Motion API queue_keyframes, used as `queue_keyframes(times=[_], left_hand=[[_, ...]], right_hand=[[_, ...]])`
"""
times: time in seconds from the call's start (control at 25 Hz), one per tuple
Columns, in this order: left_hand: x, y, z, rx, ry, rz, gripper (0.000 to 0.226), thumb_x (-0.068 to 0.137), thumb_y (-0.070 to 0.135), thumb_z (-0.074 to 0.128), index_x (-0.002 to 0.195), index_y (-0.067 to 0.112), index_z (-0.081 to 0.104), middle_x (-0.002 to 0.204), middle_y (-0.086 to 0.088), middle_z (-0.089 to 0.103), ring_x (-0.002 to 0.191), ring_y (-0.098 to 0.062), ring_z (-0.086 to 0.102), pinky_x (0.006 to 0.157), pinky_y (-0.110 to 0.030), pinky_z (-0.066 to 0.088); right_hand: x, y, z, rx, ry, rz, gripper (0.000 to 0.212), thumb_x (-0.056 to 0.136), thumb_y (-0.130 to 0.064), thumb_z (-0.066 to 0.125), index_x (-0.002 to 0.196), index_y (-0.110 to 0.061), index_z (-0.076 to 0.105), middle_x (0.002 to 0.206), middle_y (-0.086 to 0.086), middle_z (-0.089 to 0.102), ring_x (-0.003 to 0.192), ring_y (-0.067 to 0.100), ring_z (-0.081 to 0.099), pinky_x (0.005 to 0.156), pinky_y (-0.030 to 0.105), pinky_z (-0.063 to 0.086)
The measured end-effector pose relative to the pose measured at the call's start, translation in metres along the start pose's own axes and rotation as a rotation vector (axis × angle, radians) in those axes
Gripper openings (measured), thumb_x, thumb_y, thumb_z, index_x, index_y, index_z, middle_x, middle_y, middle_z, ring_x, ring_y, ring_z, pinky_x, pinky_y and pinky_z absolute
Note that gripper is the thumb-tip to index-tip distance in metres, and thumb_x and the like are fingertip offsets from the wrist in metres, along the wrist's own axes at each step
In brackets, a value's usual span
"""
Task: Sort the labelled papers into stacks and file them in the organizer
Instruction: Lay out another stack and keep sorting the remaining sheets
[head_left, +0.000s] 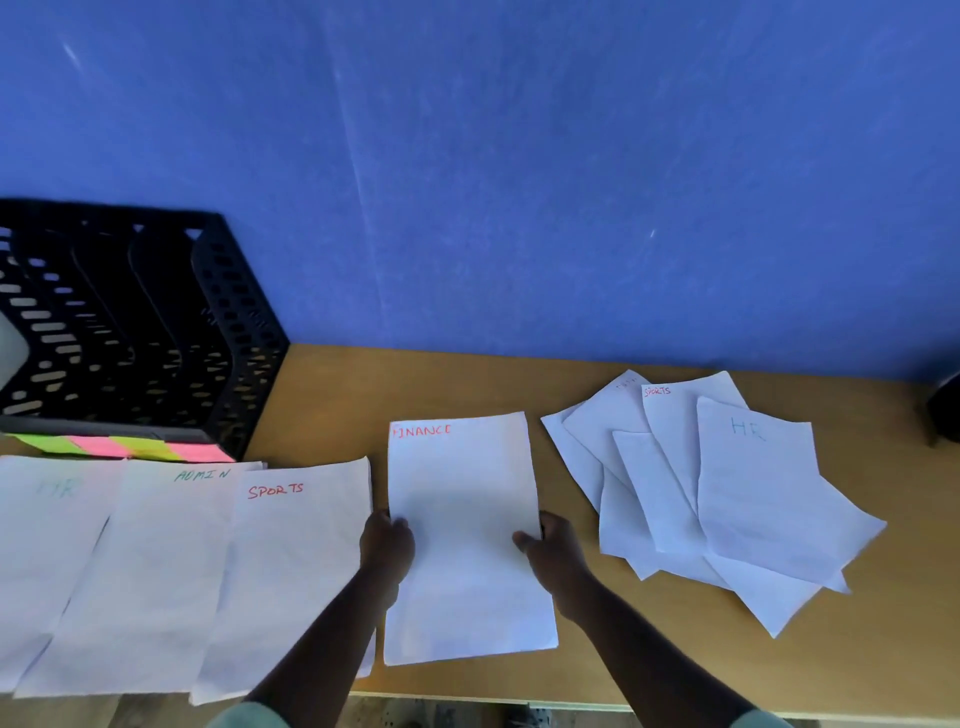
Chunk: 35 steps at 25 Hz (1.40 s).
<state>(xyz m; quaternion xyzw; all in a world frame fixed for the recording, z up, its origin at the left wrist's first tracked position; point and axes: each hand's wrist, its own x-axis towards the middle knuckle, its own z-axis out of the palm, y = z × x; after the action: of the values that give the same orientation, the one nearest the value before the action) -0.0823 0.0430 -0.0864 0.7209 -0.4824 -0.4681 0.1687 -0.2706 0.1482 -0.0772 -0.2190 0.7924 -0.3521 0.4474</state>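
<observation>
This looks like an office desk. A wooden table (675, 670) stands against a plain blue wall (519, 182). On the far left is a black plastic file organizer (156, 322) with several slots, and coloured sticky notes (124, 447) along its near edge. White papers (462, 540) carry handwritten department names: HR, ADMIN, SPORTS, FINANCE. A loose pile (727, 493) of similar sheets lies on the right.

Left hand (387, 540), right hand (550, 543) forward, fingers seemingly pinched.
</observation>
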Motion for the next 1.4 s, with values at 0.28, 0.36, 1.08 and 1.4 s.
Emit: queue_keyframes(times=[0.28, 0.36, 1.08, 1.4], left_hand=[[-0.011, -0.037, -0.027, 0.297, 0.161, 0.132, 0.014, 0.090, 0.011, 0.058, 0.092, 0.008, 0.072, 0.097, -0.006, 0.074, 0.088, -0.023, 0.068, 0.079, -0.028, 0.057], [-0.012, -0.047, -0.039, 0.299, 0.194, 0.145, 0.014, 0.087, 0.008, 0.062, 0.096, 0.010, 0.072, 0.101, -0.004, 0.074, 0.092, -0.021, 0.068, 0.077, -0.024, 0.052], [0.007, -0.069, -0.072, 0.337, 0.008, 0.245, 0.017, 0.089, 0.016, 0.055, 0.092, 0.015, 0.072, 0.099, 0.001, 0.073, 0.080, -0.009, 0.056, 0.069, -0.018, 0.041], [0.018, -0.074, -0.077, 0.389, -0.078, 0.274, 0.014, 0.089, 0.021, 0.054, 0.085, 0.023, 0.067, 0.094, 0.003, 0.072, 0.084, -0.016, 0.061, 0.073, -0.024, 0.046]], right_hand=[[0.016, 0.020, 0.023, -0.064, 0.043, 0.160, 0.010, 0.087, -0.003, 0.063, 0.094, -0.002, 0.070, 0.085, 0.014, 0.070, 0.070, 0.026, 0.065, 0.051, 0.022, 0.036], [0.022, 0.021, 0.026, -0.096, 0.025, 0.171, 0.010, 0.087, -0.003, 0.062, 0.091, -0.004, 0.070, 0.081, 0.012, 0.068, 0.061, 0.021, 0.056, 0.050, 0.022, 0.036], [0.009, 0.004, 0.054, -0.241, 0.092, 0.085, 0.008, 0.086, -0.014, 0.061, 0.089, -0.016, 0.068, 0.082, -0.003, 0.068, 0.074, 0.015, 0.061, 0.056, 0.022, 0.044], [-0.002, 0.017, 0.055, -0.305, 0.151, 0.125, 0.015, 0.082, -0.007, 0.059, 0.088, -0.011, 0.072, 0.085, 0.006, 0.071, 0.081, 0.027, 0.066, 0.062, 0.027, 0.046]])
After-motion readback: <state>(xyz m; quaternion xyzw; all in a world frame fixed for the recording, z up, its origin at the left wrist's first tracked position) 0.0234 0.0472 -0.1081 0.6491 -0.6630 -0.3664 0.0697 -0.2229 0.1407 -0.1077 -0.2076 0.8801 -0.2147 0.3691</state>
